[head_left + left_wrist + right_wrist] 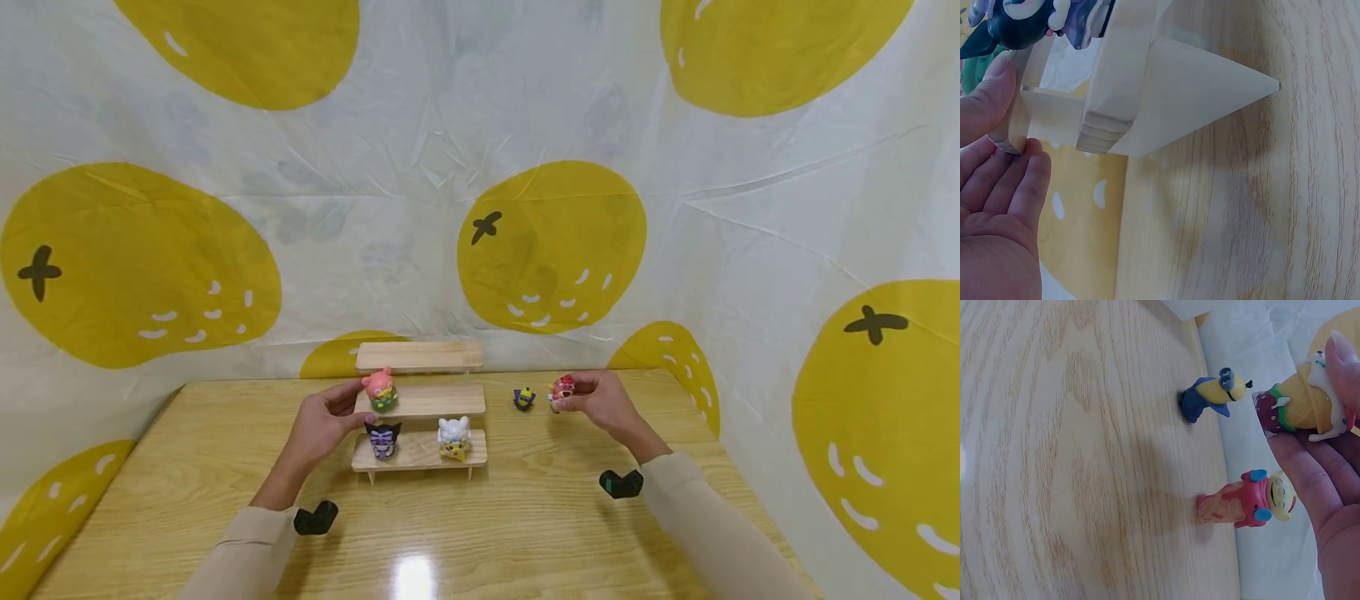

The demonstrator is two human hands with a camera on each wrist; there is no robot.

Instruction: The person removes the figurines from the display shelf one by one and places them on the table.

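My left hand (318,425) grips the left end of the middle board of a three-tier wooden shelf (442,402); in the left wrist view its thumb lies on one face and its fingers on the other. Right beside that thumb and fingers, a pink figurine with a green lower part (380,390) stands on the middle board. My right hand (607,404) pinches a small red and pink figurine (562,389) above the table. From the right wrist, that figurine (1300,400) shows a waffle pattern, white icing and a dark red end.
The lowest board carries a black and purple figurine (384,442) and a white and yellow one (453,437). Right of the shelf stands a yellow and blue minion figurine (524,399). A pink figurine with blue ears (1244,503) stands near the table's edge by the patterned curtain (405,250).
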